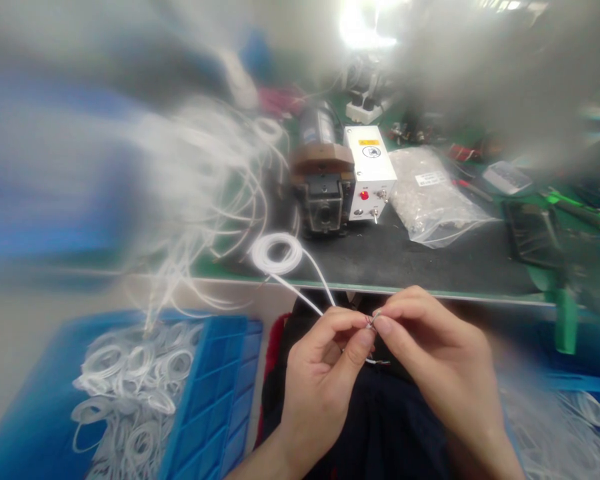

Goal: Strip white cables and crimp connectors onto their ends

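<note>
Pinched nearly closed, a worker's left hand [325, 373] and right hand [440, 360] grip the thin wire end [369, 323] of a white cable [300, 294], its coil [263, 257] at their ten o'clock on the black mat [430, 263]. Coiling looks done; work on the wire end appears unfinished.

Head-worn view, looking forward and down — fingers [405, 309] close, workbench [541, 280] beyond

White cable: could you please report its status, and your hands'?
Left hand, right hand: pinching thin wires. White cable coiled on black mat. Machine beyond, not blocking hands.
</note>
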The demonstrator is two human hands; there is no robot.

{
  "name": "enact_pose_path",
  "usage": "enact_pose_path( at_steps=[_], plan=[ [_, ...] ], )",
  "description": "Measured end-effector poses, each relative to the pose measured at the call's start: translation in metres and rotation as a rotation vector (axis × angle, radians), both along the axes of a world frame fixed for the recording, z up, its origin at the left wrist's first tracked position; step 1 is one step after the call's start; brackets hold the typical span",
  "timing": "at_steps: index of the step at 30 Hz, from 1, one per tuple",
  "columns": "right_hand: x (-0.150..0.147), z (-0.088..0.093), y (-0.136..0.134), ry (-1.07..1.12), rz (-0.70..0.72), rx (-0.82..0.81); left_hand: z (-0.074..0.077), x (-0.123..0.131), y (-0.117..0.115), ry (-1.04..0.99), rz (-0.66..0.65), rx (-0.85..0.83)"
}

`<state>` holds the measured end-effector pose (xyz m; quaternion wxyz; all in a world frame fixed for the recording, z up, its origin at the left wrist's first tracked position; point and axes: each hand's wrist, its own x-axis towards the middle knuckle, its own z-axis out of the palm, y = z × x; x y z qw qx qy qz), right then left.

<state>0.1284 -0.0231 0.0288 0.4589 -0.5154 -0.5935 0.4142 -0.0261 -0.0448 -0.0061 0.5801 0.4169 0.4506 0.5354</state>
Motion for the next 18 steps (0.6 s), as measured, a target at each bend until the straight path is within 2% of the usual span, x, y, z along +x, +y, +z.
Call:
enact_pose_path(
  at_steps=[18],
  plan=[
    [-0.0071,-0.0020,-0.0046,-0.023,-0.083,-0.057,-0.0061,0.0017,-0.0032,-0.110,-0.002,-0.077]
  ],
)
